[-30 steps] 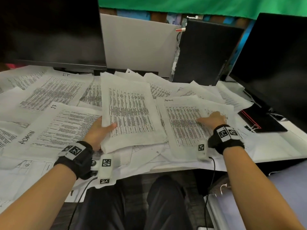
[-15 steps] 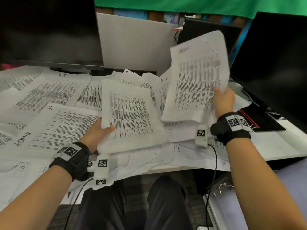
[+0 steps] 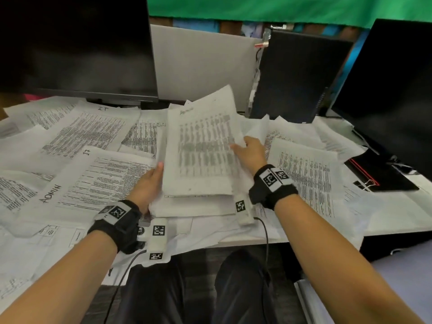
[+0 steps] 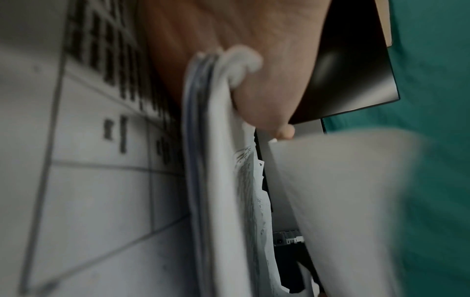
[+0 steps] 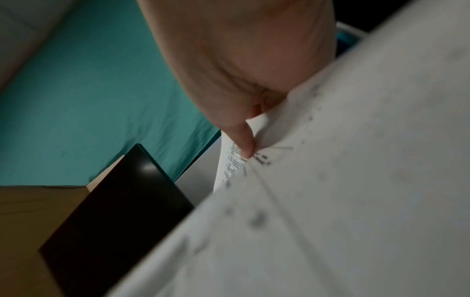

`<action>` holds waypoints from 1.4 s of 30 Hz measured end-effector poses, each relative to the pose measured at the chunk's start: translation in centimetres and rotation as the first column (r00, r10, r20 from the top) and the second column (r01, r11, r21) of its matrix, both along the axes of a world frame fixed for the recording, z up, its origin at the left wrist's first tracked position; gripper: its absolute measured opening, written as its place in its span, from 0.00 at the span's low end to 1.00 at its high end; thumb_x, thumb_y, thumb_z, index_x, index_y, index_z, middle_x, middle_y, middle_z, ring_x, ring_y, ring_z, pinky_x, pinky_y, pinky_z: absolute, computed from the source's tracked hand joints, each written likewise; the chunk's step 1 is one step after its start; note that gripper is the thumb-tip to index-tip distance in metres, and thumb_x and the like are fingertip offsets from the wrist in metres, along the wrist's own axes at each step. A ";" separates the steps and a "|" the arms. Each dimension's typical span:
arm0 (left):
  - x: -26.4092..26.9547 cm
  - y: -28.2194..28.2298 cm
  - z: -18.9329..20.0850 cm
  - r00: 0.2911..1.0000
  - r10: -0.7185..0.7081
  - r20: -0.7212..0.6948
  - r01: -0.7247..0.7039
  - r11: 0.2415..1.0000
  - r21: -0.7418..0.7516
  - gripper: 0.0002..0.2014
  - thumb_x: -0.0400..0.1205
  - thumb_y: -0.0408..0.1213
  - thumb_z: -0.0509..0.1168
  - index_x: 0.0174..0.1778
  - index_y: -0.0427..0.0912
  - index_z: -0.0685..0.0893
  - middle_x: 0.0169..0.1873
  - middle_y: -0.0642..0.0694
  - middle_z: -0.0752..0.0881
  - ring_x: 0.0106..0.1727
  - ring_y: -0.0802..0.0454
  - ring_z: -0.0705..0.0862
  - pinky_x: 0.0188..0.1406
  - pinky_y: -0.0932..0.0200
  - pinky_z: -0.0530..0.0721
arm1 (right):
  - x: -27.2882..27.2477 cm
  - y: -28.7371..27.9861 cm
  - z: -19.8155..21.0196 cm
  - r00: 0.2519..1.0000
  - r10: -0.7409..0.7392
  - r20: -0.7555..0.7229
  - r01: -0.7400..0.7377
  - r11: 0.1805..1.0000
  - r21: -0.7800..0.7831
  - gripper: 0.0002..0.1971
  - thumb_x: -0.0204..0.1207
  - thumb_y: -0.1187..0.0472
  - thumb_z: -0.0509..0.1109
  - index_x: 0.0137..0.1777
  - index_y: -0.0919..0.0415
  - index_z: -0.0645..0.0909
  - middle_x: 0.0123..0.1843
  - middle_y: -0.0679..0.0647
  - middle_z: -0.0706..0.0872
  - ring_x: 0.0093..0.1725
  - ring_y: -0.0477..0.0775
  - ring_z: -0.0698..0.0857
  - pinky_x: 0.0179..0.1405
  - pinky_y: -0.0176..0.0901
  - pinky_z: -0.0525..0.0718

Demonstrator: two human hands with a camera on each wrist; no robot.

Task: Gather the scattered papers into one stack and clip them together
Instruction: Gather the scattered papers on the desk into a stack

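Printed paper sheets cover the desk. In front of me lies a small stack of papers (image 3: pixel 187 206), and my left hand (image 3: pixel 149 181) grips its left edge, thumb on top. The left wrist view shows the stack's edge (image 4: pixel 203 160) pinched under my thumb (image 4: pixel 267 100). My right hand (image 3: pixel 247 150) pinches a blurred printed sheet (image 3: pixel 203 146) by its right edge and holds it tilted just above the stack. In the right wrist view one finger (image 5: pixel 241 140) presses on that sheet (image 5: pixel 330 180). No clip is in view.
Loose sheets lie left (image 3: pixel 93 183) and right (image 3: pixel 308 174) of the stack, some hanging over the desk's front edge. A dark monitor (image 3: pixel 74 47) stands at the back left, a black box (image 3: pixel 294 76) behind centre, another monitor (image 3: pixel 392 90) right. A black-and-red pad (image 3: pixel 378 176) lies far right.
My right hand lifted a sheet from the right side, raised it high, then brought it left and down over the stack. My left hand has kept hold of the stack.
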State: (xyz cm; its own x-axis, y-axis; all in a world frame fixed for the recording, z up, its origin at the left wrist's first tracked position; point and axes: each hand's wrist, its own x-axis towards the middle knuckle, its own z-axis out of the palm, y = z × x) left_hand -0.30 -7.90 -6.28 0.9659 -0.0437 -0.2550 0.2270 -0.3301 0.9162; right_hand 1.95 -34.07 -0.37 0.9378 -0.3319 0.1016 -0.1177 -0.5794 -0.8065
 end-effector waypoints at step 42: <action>0.2 0.1 0.0 0.986 0.014 -0.164 -0.059 0.960 -0.273 0.21 0.84 0.52 0.59 0.71 0.48 0.75 0.68 0.43 0.81 0.65 0.42 0.81 0.61 0.41 0.81 | -1.7 0.5 1.8 0.977 0.196 -0.081 -0.053 0.595 0.802 0.19 0.81 0.77 0.60 0.72 0.71 0.75 0.64 0.67 0.86 0.58 0.64 0.89 0.55 0.56 0.89</action>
